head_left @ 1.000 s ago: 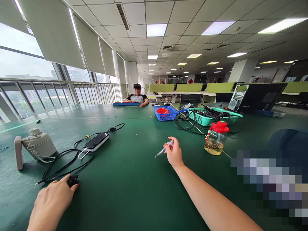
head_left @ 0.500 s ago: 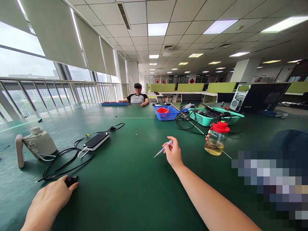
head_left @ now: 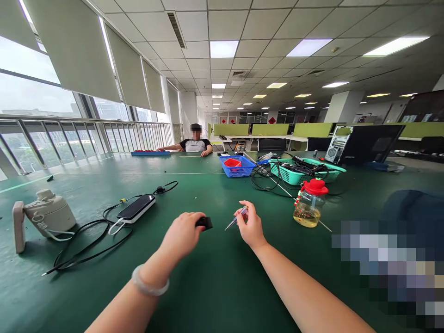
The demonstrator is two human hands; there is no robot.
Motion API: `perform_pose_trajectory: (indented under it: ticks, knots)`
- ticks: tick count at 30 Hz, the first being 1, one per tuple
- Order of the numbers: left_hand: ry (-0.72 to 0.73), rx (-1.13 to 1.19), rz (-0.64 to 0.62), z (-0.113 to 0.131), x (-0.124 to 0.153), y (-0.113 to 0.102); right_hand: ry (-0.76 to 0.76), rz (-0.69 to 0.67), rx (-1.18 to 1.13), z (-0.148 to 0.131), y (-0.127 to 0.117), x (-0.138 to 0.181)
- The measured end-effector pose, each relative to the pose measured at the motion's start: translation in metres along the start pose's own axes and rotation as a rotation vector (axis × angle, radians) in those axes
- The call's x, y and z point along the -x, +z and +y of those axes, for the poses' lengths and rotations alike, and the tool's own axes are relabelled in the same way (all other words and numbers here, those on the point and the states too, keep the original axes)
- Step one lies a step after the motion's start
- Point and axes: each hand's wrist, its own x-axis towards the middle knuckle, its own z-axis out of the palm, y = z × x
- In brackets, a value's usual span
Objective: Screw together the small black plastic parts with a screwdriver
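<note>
My left hand [head_left: 182, 235] is raised over the green table [head_left: 194, 282], fingers closed on a small black part [head_left: 204, 223]. My right hand [head_left: 250, 226] pinches a thin screwdriver [head_left: 236, 218] with a clear handle, its metal tip pointing left at the black part, a short gap between them. A pale bracelet [head_left: 150, 286] sits on my left wrist.
A phone [head_left: 135, 207] with black cables [head_left: 83, 240] and a white jug-like device [head_left: 45, 215] lie left. A glass jar with a red lid [head_left: 310, 203] stands right. Blue [head_left: 237, 165] and teal baskets [head_left: 305, 170] sit farther back. A person [head_left: 194, 141] sits at the far end.
My left hand lifted the small black part from the table at the lower left and brought it to the middle, close to the screwdriver tip. My right hand barely moved.
</note>
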Motion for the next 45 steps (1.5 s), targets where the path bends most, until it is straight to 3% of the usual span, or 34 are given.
perform_pose_trajectory:
  ticks: [5,12,19,29,40,45]
  knots:
    - [0.173,-0.050,-0.165,0.014,-0.035,0.057,-0.131,-0.039,0.142,-0.006,-0.004,0.000]
    - [0.115,0.111,-0.098,0.003,-0.032,0.087,-0.258,-0.177,0.184,-0.017,0.003,0.007]
    - [0.134,0.256,-0.082,-0.011,-0.037,0.093,-0.202,-0.305,0.141,-0.024,0.010,0.012]
    - [0.056,0.360,-0.150,-0.012,-0.041,0.090,-0.154,-0.016,-0.027,-0.028,0.001,0.008]
    - [0.064,0.368,-0.152,-0.012,-0.039,0.087,-0.298,-0.227,0.173,-0.031,0.000,0.012]
    - [0.072,0.365,-0.139,-0.013,-0.040,0.089,-0.389,-0.246,0.256,-0.035,-0.001,0.012]
